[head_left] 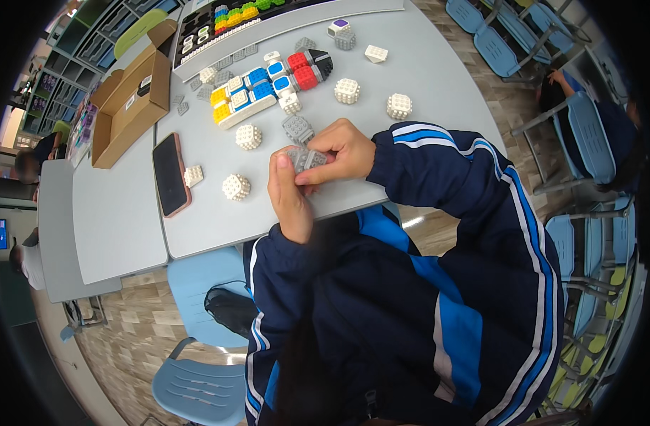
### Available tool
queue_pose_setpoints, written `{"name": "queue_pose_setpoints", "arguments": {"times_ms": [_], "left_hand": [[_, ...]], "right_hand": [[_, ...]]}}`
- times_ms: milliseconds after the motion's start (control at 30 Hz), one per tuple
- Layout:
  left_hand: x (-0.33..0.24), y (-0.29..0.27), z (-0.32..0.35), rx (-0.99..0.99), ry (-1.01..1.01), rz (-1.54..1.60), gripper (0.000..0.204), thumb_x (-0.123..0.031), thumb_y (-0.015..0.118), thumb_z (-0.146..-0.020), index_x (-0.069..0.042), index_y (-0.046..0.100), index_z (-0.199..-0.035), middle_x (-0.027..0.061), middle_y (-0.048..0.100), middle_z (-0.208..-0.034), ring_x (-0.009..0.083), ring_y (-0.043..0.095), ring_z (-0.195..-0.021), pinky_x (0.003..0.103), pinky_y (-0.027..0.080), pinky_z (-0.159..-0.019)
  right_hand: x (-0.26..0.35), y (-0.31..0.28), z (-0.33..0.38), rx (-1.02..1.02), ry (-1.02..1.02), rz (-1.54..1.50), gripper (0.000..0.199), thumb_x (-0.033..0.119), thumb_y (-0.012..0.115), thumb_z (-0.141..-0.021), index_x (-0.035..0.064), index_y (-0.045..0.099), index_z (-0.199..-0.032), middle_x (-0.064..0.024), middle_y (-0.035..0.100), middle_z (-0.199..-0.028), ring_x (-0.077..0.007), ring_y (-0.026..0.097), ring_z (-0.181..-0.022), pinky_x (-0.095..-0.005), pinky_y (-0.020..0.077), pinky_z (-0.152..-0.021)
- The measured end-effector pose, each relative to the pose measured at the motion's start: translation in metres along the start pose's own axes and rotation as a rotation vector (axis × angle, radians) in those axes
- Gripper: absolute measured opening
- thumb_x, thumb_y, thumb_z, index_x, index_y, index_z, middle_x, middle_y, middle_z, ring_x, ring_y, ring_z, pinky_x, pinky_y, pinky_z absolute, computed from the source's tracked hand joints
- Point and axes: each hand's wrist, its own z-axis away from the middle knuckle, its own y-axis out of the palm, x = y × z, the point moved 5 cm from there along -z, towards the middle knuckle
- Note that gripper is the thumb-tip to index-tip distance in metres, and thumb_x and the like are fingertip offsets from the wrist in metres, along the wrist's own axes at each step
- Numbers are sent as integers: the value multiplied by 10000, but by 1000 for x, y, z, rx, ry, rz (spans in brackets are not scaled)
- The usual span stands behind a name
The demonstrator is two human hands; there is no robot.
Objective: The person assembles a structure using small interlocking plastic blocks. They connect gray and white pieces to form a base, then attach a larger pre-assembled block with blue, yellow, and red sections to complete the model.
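Left hand [289,202]: fingers curled, pinching grey block [305,159] from below.
Right hand [343,150]: fingertips pressed on same block.
Nearby: grey cube [297,129], phone [171,175] on table [119,220].

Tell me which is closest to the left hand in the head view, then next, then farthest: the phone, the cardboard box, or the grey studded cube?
1. Grey studded cube, just above the left hand.
2. Phone, to its left.
3. Cardboard box, far upper left.

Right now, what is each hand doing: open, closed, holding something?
Left hand: closed on the grey studded block, thumb on its left side.
Right hand: closed on the same block, fingers pinching from the right.
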Motion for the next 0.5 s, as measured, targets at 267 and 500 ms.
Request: {"name": "queue_pose_setpoints", "arguments": {"times_ms": [267, 500], "left_hand": [[2, -3, 1, -39, 30, -48, 520, -456, 353, -1093, 11, 568, -1170, 81, 651, -870, 99, 493, -656, 246, 398, -589], [3, -9, 2, -174, 164, -129, 350, -398, 450, -1090, -59, 493, -1164, 28, 555, -861, 76, 458, -700, 237, 378, -625]], "right_hand": [[-7, 8, 1, 0, 138, -283, 245, 203, 844, -843, -17, 750, -788, -79, 721, -658, -73, 685, -616, -226, 509, -554], [-21, -6, 0, 40, 155, 64, 268, 245, 826, -876, -8, 740, -853, -22, 602, -615, -54, 486, -562, -240, 384, -533]]}}
